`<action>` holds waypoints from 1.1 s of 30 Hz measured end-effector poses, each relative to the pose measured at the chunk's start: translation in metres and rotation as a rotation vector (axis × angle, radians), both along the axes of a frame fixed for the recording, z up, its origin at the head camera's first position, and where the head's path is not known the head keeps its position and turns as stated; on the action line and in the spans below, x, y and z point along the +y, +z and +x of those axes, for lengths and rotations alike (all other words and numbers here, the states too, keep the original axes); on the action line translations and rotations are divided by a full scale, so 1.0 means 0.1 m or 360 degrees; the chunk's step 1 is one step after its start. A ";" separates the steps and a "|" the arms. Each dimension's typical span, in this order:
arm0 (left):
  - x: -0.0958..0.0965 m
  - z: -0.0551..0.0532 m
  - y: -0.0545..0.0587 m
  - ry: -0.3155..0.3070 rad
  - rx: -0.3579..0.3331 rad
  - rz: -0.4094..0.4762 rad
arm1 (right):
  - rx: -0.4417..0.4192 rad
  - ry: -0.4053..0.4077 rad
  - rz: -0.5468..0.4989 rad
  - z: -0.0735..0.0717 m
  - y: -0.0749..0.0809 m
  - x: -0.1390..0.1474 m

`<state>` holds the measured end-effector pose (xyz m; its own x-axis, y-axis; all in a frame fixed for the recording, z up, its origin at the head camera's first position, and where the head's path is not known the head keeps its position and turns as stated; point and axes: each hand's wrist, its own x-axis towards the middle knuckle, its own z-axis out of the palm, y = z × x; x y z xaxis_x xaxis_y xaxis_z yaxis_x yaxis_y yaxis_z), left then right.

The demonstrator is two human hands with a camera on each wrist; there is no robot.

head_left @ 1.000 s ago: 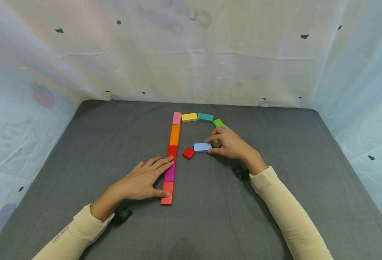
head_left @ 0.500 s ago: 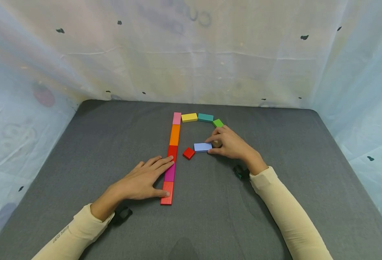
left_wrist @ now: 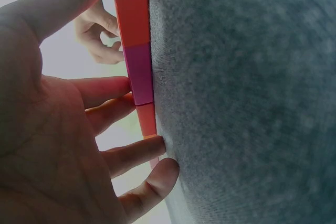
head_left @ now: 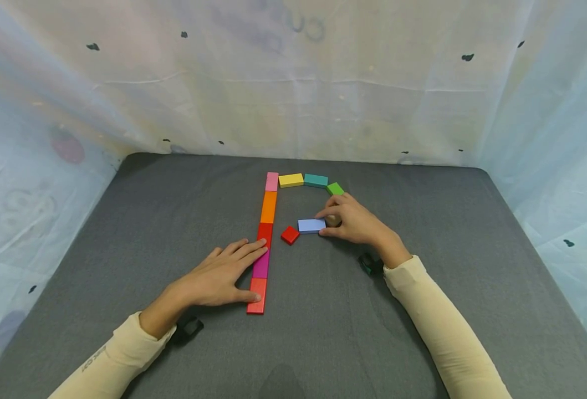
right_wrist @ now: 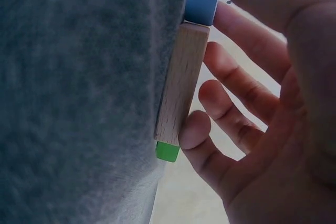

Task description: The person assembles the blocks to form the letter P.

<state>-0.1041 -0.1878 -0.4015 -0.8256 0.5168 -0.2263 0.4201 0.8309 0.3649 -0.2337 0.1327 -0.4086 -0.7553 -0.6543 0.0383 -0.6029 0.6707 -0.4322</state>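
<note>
In the head view my left hand (head_left: 218, 280) lies with straight fingers across a column of flat blocks; its thumb touches the coral-red block (head_left: 256, 306) at the near end. Its fingertips rest around the red block (head_left: 265, 229) and the magenta block (head_left: 260, 268). My right hand (head_left: 357, 221) pinches a light blue block (head_left: 311, 226) between thumb and index finger. Against that block's right end stands a bare wooden block (right_wrist: 181, 85), mostly hidden by my hand in the head view. A green block (right_wrist: 168, 151) sits at the wooden block's other end.
An orange block (head_left: 269, 206) and a pink block (head_left: 271, 181) form the column's far part. Yellow (head_left: 290, 180) and teal (head_left: 316, 180) blocks curve right from it. A small red block (head_left: 290, 235) lies turned at an angle between the column and the light blue block.
</note>
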 end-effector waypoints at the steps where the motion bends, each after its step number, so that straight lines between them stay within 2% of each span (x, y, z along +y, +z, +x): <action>1: 0.00 0.00 0.00 0.0000 0.0000 0.0000 | 0.0001 0.0002 -0.0001 0.00 0.00 0.00; 16: 0.00 -0.01 0.01 0.0001 -0.0023 -0.0002 | -0.0017 0.0012 0.0027 -0.02 0.01 -0.02; 21: 0.00 -0.01 0.01 0.0002 -0.0029 -0.0001 | -0.0044 -0.0037 -0.0051 -0.06 0.07 0.07; 25: 0.00 -0.01 0.01 -0.0001 -0.0022 0.0002 | -0.0014 -0.0067 -0.0084 -0.11 0.10 0.18; 29: 0.00 -0.01 0.00 -0.0007 -0.0010 0.0005 | -0.0011 -0.0178 -0.0104 -0.15 0.10 0.29; 33: 0.00 0.00 -0.01 -0.0019 0.0027 0.0018 | -0.0085 -0.0261 -0.0076 -0.19 0.07 0.35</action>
<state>-0.1044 -0.1882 -0.4021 -0.8232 0.5288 -0.2065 0.4359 0.8218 0.3669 -0.2525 0.1679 -0.4014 -0.8534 -0.5207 0.0231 -0.4625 0.7361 -0.4942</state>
